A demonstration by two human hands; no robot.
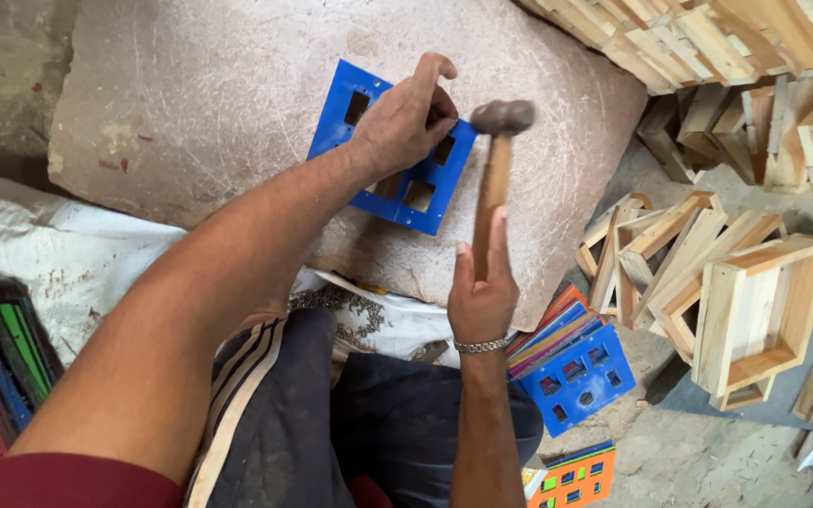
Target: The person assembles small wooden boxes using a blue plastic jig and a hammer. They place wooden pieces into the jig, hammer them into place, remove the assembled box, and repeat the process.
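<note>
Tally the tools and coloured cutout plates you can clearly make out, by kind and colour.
Hammer, held in the right hand: 1
Blue cutout plate on the stone slab, under the left hand: 1
Blue cutout plate on the floor stack: 1
Orange cutout plate: 1
Total: 4

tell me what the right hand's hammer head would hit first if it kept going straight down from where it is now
Most likely the blue cut-out panel on the stone slab, close to the left hand pinching something there. The right hand holds the hammer above that spot; depth is hard to judge.
</note>
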